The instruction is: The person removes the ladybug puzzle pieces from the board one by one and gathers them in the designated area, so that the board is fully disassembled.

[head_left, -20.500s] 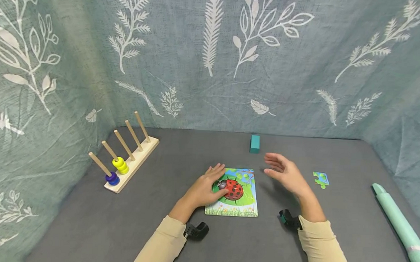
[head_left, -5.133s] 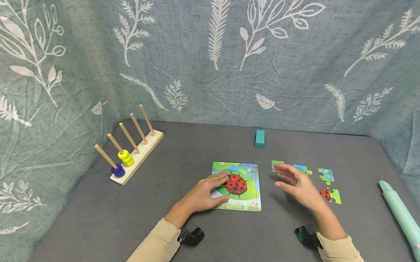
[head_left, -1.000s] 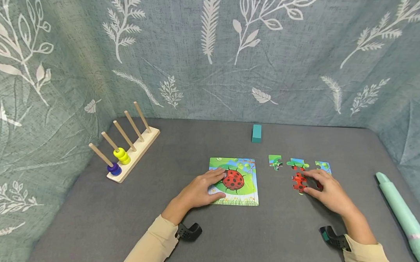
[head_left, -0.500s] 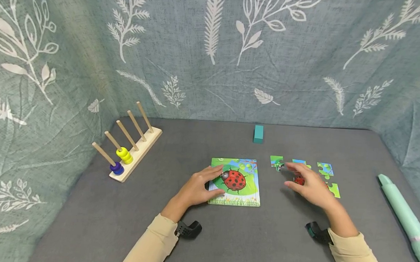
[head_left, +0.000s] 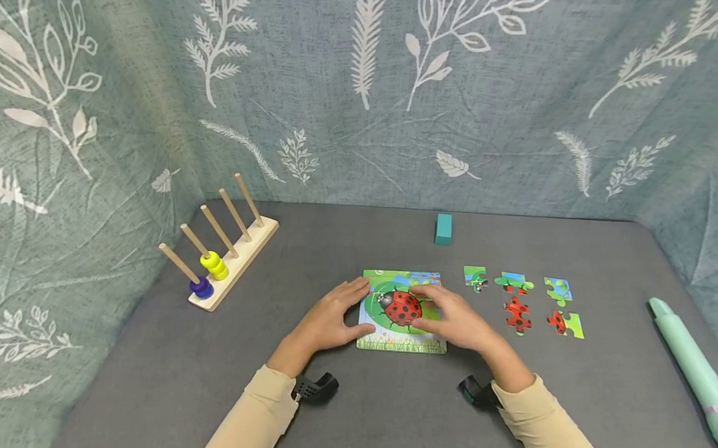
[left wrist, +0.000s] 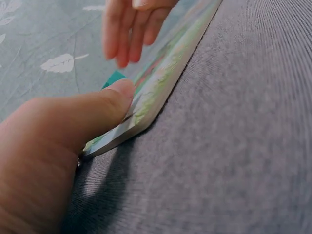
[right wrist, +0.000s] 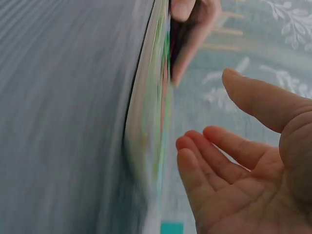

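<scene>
Left hand (head_left: 329, 318): fingers spreading loosely, not clenching, bracing the left side of the puzzle board (head_left: 398, 346); thumb (left wrist: 105, 109) overlapping the edge and apparently touching, far fingertips reaching the upper left corner, their contact not showing clearly. Right hand (head_left: 460, 317): fingers curving softly around nothing, hovering over the board's right side, thumb and fingertips standing apart from the surface. Board is lying flat on the grey table (head_left: 387, 412) between the two hands, ladybug (head_left: 400, 308) facing up. Looking thin, stiff and light, probably wood or pressed card; smooth print is likely making it slippery, so a hand steadying the frame is making sense. Best hold: pinching opposite side edges and keeping it level, since any loose parts would be sliding on a tilt. Farther right, five loose pieces are lying apart, among them a red piece (head_left: 517, 316); these are looking small, rigid and nearly weightless, knobs being the weak spots, so gripping by the outer edges is seeming safer than prying at a knob. Beyond the board a teal block (head_left: 444, 229) is standing; off left, a peg stand (head_left: 256, 236).
</scene>
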The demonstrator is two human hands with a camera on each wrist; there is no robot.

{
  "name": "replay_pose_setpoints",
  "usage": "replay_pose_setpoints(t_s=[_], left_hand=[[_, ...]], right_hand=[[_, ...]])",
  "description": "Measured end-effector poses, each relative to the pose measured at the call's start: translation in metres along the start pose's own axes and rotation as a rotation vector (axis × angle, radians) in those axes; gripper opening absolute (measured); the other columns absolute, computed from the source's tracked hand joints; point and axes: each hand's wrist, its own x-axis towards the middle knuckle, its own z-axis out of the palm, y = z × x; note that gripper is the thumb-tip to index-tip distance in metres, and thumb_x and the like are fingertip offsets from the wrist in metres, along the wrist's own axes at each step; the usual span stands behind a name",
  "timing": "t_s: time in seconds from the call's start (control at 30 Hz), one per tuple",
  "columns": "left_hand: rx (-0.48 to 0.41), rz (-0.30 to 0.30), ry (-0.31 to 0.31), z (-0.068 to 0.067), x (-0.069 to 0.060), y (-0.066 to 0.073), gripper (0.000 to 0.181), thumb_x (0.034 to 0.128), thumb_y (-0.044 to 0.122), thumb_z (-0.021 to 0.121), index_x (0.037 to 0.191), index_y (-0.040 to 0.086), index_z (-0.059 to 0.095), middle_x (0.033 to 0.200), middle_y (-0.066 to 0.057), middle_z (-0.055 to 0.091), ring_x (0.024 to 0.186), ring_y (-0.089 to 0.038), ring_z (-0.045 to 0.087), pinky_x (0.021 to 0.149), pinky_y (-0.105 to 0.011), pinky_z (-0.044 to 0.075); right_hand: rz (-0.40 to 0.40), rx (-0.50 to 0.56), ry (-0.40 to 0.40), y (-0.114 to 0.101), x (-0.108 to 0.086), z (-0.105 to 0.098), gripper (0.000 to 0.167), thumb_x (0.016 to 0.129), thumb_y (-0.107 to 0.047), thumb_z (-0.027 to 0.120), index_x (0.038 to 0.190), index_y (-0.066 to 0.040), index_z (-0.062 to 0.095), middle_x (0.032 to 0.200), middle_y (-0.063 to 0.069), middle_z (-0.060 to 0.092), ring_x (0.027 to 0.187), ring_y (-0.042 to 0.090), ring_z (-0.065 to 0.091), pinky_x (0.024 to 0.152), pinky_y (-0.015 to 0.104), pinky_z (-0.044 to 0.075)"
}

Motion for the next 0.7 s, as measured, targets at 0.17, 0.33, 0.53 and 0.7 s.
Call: replay_pose_setpoints(t_s=[0.17, 0.33, 0.53, 0.7], left_hand=[[0.026, 0.007, -0.034, 0.0, 0.0, 0.0, 0.076, 0.0838, 0.044, 0.068, 0.14, -0.001, 0.044, 0.148, -0.015, 0.04, 0.138, -0.029, 0.037, 0.117, -0.044, 0.029], [0.021, 0.009, -0.031, -0.001, 0.0, 0.001, 0.075, 0.0832, 0.041, 0.069, 0.14, -0.001, 0.045, 0.148, -0.014, 0.04, 0.138, -0.029, 0.037, 0.117, -0.044, 0.029], [0.026, -0.001, -0.024, 0.001, 0.0, 0.0, 0.074, 0.0822, 0.039, 0.07, 0.139, -0.001, 0.045, 0.148, -0.012, 0.041, 0.138, -0.027, 0.037, 0.116, -0.045, 0.03], [0.019, -0.013, -0.027, 0.002, 0.001, 0.0, 0.075, 0.0822, 0.04, 0.07, 0.139, -0.001, 0.046, 0.148, -0.012, 0.041, 0.138, -0.027, 0.037, 0.117, -0.044, 0.029]], right_hand=[[-0.013, -0.066, -0.008, -0.012, 0.019, 0.02, 0.054, 0.085, -0.02, 0.071, 0.13, 0.004, 0.052, 0.123, 0.017, 0.059, 0.104, 0.027, 0.058, 0.087, 0.04, 0.052], [0.011, -0.136, 0.028, -0.015, 0.028, 0.036, 0.052, 0.083, -0.017, 0.074, 0.126, 0.004, 0.055, 0.122, 0.017, 0.058, 0.104, 0.027, 0.057, 0.084, 0.039, 0.052], [0.008, -0.174, 0.049, -0.013, 0.03, 0.048, 0.048, 0.084, -0.015, 0.073, 0.124, 0.003, 0.056, 0.125, 0.016, 0.052, 0.111, 0.03, 0.05, 0.086, 0.042, 0.05], [0.002, -0.136, 0.093, -0.011, 0.03, 0.051, 0.045, 0.08, -0.012, 0.076, 0.119, 0.001, 0.055, 0.116, 0.014, 0.053, 0.1, 0.026, 0.05, 0.08, 0.039, 0.048]])
